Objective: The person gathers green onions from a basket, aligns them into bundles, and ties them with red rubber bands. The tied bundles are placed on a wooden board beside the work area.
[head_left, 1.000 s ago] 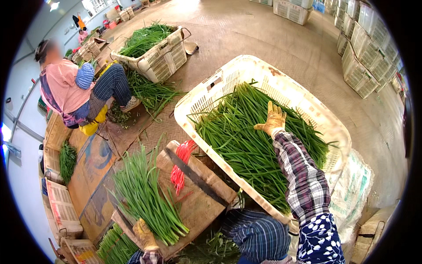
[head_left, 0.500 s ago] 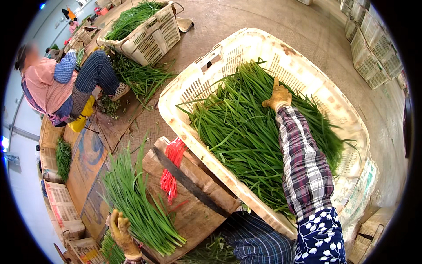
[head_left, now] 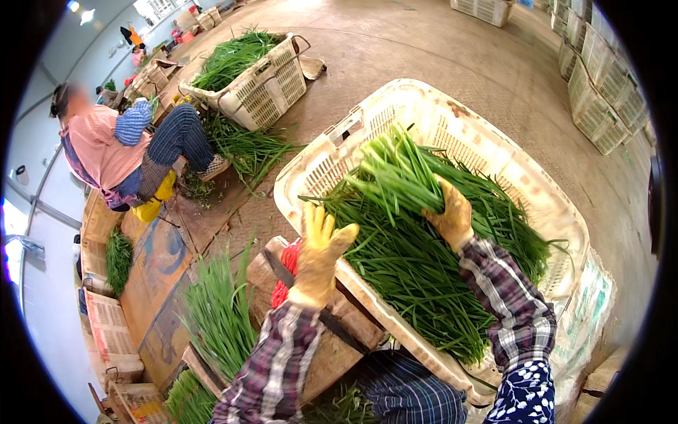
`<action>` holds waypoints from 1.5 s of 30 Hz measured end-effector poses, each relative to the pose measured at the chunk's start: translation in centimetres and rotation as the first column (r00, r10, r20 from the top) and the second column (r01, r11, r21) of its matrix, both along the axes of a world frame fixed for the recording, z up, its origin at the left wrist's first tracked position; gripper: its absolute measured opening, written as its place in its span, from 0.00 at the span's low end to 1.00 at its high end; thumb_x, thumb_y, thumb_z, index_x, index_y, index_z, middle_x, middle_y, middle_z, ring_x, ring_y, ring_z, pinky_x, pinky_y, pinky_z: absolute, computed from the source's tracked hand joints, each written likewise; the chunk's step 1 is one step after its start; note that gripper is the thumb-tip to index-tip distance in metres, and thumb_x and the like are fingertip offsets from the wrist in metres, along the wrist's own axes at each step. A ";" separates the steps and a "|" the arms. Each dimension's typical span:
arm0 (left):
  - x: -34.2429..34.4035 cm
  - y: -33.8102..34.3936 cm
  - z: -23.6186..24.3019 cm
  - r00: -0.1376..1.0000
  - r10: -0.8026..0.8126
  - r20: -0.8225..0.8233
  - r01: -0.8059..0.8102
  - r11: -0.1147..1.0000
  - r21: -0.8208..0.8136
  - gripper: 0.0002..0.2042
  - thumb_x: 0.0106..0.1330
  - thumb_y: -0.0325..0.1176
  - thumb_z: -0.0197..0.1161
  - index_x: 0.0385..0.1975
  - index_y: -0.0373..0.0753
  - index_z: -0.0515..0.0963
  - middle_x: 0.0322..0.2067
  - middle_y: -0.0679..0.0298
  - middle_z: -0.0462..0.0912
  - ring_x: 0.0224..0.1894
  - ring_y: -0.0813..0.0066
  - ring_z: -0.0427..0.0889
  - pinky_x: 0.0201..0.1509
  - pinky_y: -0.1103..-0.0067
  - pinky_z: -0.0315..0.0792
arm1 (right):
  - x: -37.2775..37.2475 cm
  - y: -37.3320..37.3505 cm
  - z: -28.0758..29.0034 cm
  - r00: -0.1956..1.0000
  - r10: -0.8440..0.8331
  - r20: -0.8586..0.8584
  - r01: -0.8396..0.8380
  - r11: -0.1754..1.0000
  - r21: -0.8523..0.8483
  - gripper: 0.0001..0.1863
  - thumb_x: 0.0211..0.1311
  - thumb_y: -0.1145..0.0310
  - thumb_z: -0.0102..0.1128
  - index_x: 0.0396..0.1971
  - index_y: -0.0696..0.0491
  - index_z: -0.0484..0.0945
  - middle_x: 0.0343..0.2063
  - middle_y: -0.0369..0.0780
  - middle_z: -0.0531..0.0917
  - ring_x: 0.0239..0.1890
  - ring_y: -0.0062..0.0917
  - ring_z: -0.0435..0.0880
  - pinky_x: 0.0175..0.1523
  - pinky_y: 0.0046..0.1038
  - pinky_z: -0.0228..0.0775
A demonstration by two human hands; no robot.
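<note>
A bunch of garlic chives (head_left: 399,173) is in my right hand (head_left: 453,215), its pale stem ends raised above the heap. The hand wears a stained yellow glove and is closed around the leaves. Below it, loose garlic chives (head_left: 417,275) fill much of a large cream plastic crate (head_left: 392,326). My left hand (head_left: 319,258), gloved alike, is empty with fingers spread, over the crate's near left rim. Partly behind that hand are red ties (head_left: 281,288) on a wooden board (head_left: 346,357) crossed by a dark strap. Another bunch of chives (head_left: 217,311) lies left of my left forearm.
At the left a person (head_left: 106,145) sits low beside a pile of chives (head_left: 244,148) on the floor. Behind the pile stands a full crate (head_left: 265,92). Stacked crates (head_left: 600,102) line the far right. More chives (head_left: 187,396) lie at the lower left.
My right hand has lifted a bunch of chives off the heap. My left hand has come up and right from beside the bunch on the board to the crate's rim.
</note>
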State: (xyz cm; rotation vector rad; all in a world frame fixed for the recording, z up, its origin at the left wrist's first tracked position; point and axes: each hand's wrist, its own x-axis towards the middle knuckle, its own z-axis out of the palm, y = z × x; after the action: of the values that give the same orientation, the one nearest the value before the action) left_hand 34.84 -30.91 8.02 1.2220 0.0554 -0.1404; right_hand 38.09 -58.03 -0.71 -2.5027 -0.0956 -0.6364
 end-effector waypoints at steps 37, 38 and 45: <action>-7.2 -9.1 -1.0 0.955 0.277 0.105 -0.274 0.961 -0.047 0.43 0.57 0.29 0.71 0.70 0.42 0.50 0.51 0.61 0.70 0.46 0.75 0.76 0.49 0.81 0.75 | -1.1 4.3 5.0 0.349 0.929 -0.123 -0.206 0.204 0.957 0.40 0.69 0.38 0.34 0.49 0.64 0.76 0.44 0.45 0.83 0.47 0.27 0.80 0.56 0.28 0.68; -7.7 -9.7 -1.7 0.963 0.226 0.144 -0.217 0.973 -0.077 0.44 0.54 0.33 0.73 0.69 0.43 0.51 0.55 0.58 0.65 0.51 0.71 0.73 0.53 0.78 0.74 | -2.0 2.4 3.1 0.369 0.916 -0.156 -0.344 0.290 0.893 0.44 0.65 0.32 0.34 0.49 0.63 0.77 0.43 0.45 0.83 0.46 0.28 0.80 0.55 0.29 0.69; -10.5 -11.5 -0.2 0.823 -0.089 0.560 -0.305 0.763 0.569 0.45 0.52 0.52 0.70 0.67 0.38 0.57 0.66 0.54 0.59 0.70 0.57 0.55 0.71 0.60 0.45 | -10.4 2.2 2.6 0.716 0.697 -0.035 0.184 -0.141 0.973 0.29 0.72 0.46 0.36 0.53 0.56 0.74 0.51 0.41 0.78 0.52 0.28 0.77 0.60 0.31 0.66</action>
State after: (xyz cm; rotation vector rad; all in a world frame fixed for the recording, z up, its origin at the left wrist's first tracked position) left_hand 24.35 -42.44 7.85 1.9100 -0.3732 0.3936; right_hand 27.68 -55.84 1.85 -0.8411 0.0589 0.3771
